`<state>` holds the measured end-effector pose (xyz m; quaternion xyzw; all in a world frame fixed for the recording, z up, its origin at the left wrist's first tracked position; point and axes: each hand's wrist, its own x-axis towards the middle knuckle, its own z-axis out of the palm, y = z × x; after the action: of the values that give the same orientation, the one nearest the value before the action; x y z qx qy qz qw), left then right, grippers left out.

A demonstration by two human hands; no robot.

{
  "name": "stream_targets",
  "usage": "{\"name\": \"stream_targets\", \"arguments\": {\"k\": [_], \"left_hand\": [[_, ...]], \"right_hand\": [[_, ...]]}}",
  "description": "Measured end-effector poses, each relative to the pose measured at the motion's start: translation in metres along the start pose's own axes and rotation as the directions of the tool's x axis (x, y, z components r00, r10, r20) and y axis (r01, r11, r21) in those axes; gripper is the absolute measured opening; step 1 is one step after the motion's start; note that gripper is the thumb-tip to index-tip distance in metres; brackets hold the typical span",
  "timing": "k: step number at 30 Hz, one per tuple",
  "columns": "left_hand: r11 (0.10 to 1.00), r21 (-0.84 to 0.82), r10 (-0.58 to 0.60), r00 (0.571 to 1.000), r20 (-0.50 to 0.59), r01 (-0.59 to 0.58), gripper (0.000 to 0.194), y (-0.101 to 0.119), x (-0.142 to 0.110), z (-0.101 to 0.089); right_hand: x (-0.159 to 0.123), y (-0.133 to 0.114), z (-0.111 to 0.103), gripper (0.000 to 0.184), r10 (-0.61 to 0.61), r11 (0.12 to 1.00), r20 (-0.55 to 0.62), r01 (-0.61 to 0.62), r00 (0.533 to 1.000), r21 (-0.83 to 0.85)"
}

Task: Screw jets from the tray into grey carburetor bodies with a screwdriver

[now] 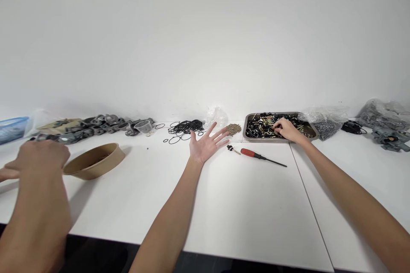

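Observation:
My left hand (pixel 205 146) is palm up over the white table with fingers spread, and nothing lies in it. Close to its fingertips are a pile of small brass-coloured parts (pixel 233 129) and a single black-and-brass part (pixel 233 149). My right hand (pixel 284 129) reaches into a metal tray (pixel 248 137) of mixed black and brass-coloured parts. Its fingers are pinched together among them; whatever they grip is hidden. A screwdriver (pixel 253 153) with a red and black handle rests in front of the tray.
A co-worker's blurred hand (pixel 43 155) is at the left, beside a brown bowl (pixel 105 164). Along the wall are grey castings (pixel 99 124), a clear cup (pixel 144 126), black rubber rings (pixel 187 126), a plastic bag of small parts (pixel 326 121) and a grey metal assembly (pixel 389 137).

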<state>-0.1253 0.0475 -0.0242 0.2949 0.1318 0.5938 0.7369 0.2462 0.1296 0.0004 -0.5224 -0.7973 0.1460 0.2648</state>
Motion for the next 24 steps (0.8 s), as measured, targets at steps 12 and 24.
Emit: {"name": "stream_targets", "arguments": {"k": [12, 24], "left_hand": [[1.000, 0.010, 0.002, 1.000, -0.010, -0.002, 0.100, 0.000, -0.001, 0.002], [0.999, -0.033, 0.000, 1.000, -0.021, -0.001, 0.100, 0.001, 0.000, 0.001]], "right_hand": [[-0.006, -0.007, -0.001, 0.025, 0.004, 0.999, 0.025, -0.003, 1.000, -0.046], [-0.006, -0.009, -0.002, 0.023, 0.004, 0.997, 0.031, -0.001, 1.000, -0.080]]}}
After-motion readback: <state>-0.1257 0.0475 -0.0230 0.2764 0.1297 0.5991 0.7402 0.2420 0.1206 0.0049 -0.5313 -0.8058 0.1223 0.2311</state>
